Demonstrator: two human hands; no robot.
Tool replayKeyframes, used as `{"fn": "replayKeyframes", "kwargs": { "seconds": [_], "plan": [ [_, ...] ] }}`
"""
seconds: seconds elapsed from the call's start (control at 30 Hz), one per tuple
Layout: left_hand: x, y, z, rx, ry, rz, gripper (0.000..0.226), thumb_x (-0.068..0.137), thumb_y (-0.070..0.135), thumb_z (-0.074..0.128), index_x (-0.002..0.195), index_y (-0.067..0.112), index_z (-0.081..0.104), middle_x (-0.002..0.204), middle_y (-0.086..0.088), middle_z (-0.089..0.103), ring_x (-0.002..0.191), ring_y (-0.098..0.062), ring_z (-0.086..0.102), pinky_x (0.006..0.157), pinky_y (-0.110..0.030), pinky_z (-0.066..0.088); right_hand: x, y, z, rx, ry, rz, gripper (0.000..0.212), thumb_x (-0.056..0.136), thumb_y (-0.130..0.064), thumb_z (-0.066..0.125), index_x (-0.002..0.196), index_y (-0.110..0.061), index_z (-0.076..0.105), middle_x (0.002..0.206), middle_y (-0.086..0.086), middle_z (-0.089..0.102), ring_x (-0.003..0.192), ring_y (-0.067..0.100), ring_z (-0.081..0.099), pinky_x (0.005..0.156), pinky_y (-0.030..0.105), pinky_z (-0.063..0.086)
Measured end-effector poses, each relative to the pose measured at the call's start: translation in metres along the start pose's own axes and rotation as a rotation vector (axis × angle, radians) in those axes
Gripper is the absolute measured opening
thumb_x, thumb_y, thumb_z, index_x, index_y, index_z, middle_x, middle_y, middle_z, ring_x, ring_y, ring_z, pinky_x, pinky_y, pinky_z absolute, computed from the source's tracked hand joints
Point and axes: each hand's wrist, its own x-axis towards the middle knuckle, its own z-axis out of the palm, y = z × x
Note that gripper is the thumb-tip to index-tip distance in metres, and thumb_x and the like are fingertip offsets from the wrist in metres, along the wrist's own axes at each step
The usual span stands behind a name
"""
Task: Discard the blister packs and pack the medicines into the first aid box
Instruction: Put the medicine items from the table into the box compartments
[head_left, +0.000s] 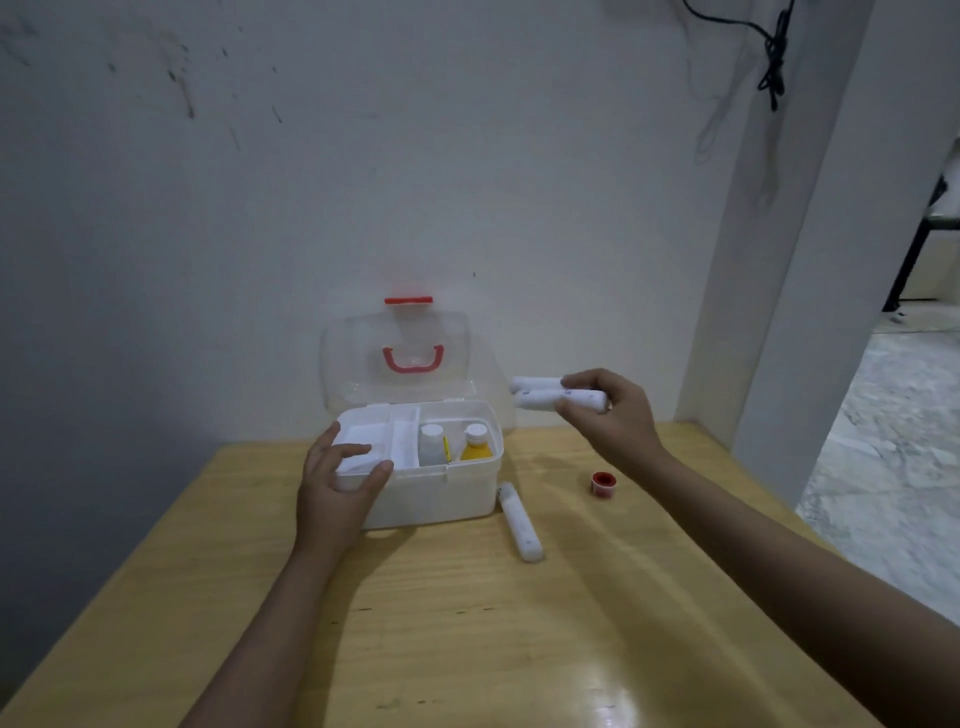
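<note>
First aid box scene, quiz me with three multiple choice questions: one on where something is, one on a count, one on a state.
1. Where does the lone white tube on the table lie?
A. right of the first aid box
B. inside the box
C. behind the box

2. How many white tubes does the right hand hold?
A. one
B. two
C. four

3. How is the box lid?
A. shut and latched
B. lying flat on the table
C. open, standing up at the back

Answers:
1 A: it rests on the tabletop beside the box's right wall.
2 B: two tubes sit stacked in the grip.
3 C: the clear lid stands upright, and the bottles inside show.
</note>
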Motion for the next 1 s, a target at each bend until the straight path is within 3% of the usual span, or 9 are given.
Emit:
{"fn": "replayKeyframes", "kwargs": {
  "seconds": [0.13,0.27,0.4,0.5,0.63,1.0],
  "plan": [
    [0.0,0.0,-0.001,-0.02,-0.008,-0.014,0.023,0.075,0.025,0.077,0.095,0.024,0.065,0.146,0.005,0.04,0.133,-0.015,0.037,0.105,-0.037,0.036,0.025,-0.01,0.028,0.0,-0.153,0.047,0.018,0.072,-0.008,0.072,0.088,-0.014,0.068,0.09,0.002,0.068,0.075,0.012,0.061,0.062,0.024,0.051],
    [-0.001,0.001,-0.001,-0.03,-0.003,-0.01,0.023,0.074,0.026,0.077,0.091,0.033,0.062,0.146,0.006,0.039,0.133,-0.015,0.037,0.104,-0.038,0.037,0.049,-0.01,0.05,-0.061,-0.381,0.129,0.02,0.07,-0.006,0.074,0.089,-0.012,0.069,0.096,0.005,0.066,0.085,0.017,0.062,0.07,0.026,0.053],
    [0.001,-0.004,0.0,-0.039,0.003,-0.009,0.026,0.073,0.029,0.078,0.088,0.039,0.06,0.145,0.01,0.039,0.131,-0.012,0.037,0.104,-0.041,0.04,0.07,-0.002,0.065,-0.244,-0.636,0.128,0.025,0.068,-0.01,0.077,0.089,-0.019,0.068,0.1,0.0,0.065,0.094,0.017,0.061,0.082,0.03,0.053],
    [0.002,-0.006,0.001,-0.041,0.009,-0.003,0.026,0.073,0.029,0.078,0.089,0.039,0.06,0.144,0.011,0.04,0.128,-0.008,0.038,0.103,-0.04,0.041,0.076,0.001,0.077,-0.333,-0.721,0.115,0.031,0.067,-0.01,0.077,0.096,-0.019,0.068,0.102,-0.002,0.062,0.095,0.015,0.059,0.083,0.028,0.051],
    [0.001,-0.005,0.002,-0.05,0.032,0.021,0.025,0.072,0.024,0.079,0.087,0.034,0.061,0.142,0.011,0.042,0.125,-0.003,0.037,0.099,-0.028,0.036,0.076,0.005,0.091,-0.391,-0.744,0.075,0.033,0.07,-0.006,0.076,0.101,-0.013,0.069,0.103,0.001,0.065,0.095,0.017,0.061,0.079,0.023,0.052],
    [0.002,-0.008,0.001,-0.059,0.02,0.001,0.023,0.073,0.027,0.078,0.088,0.033,0.061,0.14,0.017,0.039,0.13,-0.007,0.037,0.104,-0.04,0.039,0.069,0.017,0.08,-0.361,-0.489,0.012,0.034,0.067,-0.017,0.083,0.098,-0.016,0.069,0.107,0.006,0.063,0.089,0.018,0.063,0.072,0.024,0.05]
  ]
}}
